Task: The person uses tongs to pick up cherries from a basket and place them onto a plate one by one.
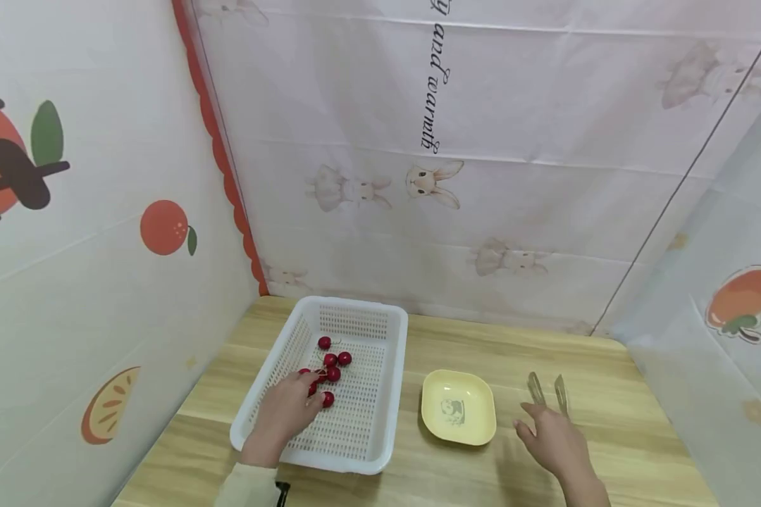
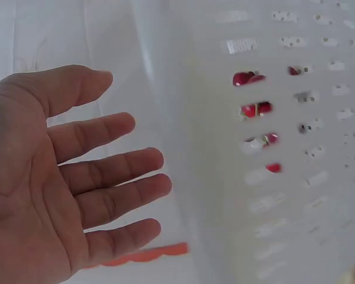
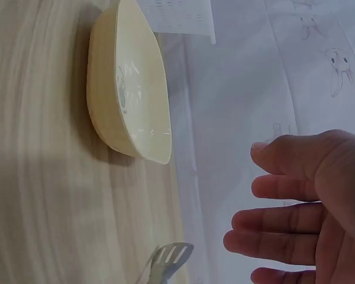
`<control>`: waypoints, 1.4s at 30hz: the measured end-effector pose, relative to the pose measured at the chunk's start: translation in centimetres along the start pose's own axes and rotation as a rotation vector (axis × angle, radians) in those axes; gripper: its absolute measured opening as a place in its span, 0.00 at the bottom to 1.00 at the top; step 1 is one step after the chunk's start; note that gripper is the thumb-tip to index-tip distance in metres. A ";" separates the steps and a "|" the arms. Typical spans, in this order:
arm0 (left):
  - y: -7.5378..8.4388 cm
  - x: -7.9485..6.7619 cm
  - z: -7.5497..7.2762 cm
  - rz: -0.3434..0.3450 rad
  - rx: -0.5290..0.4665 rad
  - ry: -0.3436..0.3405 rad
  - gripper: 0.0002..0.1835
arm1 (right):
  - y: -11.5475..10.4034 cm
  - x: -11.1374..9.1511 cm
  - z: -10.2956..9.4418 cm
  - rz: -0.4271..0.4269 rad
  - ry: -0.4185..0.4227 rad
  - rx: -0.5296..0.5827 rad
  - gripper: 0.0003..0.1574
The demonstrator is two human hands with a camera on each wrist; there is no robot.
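Note:
My left hand (image 1: 288,408) hovers over the left side of a white slotted basket (image 1: 355,422), its fingers near several dark red cherries (image 1: 333,374). In the left wrist view that hand (image 2: 100,183) has straight, spread fingers and holds nothing; cherries show through the slots of the basket wall. On the right, my right hand (image 1: 553,440) is above a pair of tongs (image 1: 535,387), partly covering them. The right wrist view shows this hand (image 3: 302,213) with extended fingers apart from the slotted tongs tip (image 3: 173,254).
A yellow square dish (image 1: 459,386) with a panda print stands between the basket and the tongs. Everything rests on a wood-grain table (image 1: 444,338). Printed cloth walls (image 1: 355,246) rise at the back and both sides.

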State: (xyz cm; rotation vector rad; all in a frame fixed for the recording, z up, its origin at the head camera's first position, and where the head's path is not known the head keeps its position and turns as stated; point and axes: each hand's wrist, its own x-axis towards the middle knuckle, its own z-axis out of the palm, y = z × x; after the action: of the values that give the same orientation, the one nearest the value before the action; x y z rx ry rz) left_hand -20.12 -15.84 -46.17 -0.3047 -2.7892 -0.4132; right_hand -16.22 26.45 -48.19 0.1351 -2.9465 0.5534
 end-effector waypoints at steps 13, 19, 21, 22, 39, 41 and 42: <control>-1.9 -2.2 0.7 -0.036 -0.080 0.178 0.18 | 1.2 -2.6 2.1 0.002 0.174 0.094 0.24; -2.2 -3.4 1.8 -0.028 -0.091 0.258 0.15 | 1.8 -3.7 3.3 0.053 0.279 0.185 0.23; -2.2 -3.6 2.2 -0.037 -0.103 0.270 0.14 | 2.0 -4.0 3.6 0.082 0.315 0.211 0.23; -2.3 -3.7 2.3 -0.043 -0.112 0.273 0.14 | 2.0 -4.2 3.7 0.102 0.329 0.230 0.23; -4.9 -5.3 3.2 -0.028 -0.196 0.633 0.10 | 4.3 -7.0 4.3 0.526 0.282 0.328 0.36; -5.4 -5.6 3.3 -0.066 -0.195 0.654 0.11 | 4.7 -7.5 3.8 0.588 0.175 0.346 0.46; -5.6 -5.8 3.4 -0.086 -0.196 0.661 0.12 | 4.9 -7.6 3.6 0.616 0.122 0.351 0.51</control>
State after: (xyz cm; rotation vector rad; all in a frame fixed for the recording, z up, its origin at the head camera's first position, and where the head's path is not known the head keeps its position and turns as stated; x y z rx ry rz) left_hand -17.03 -20.96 -52.57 -0.0664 -2.1222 -0.6695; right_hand -9.67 30.17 -54.42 -0.7628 -2.7060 1.1022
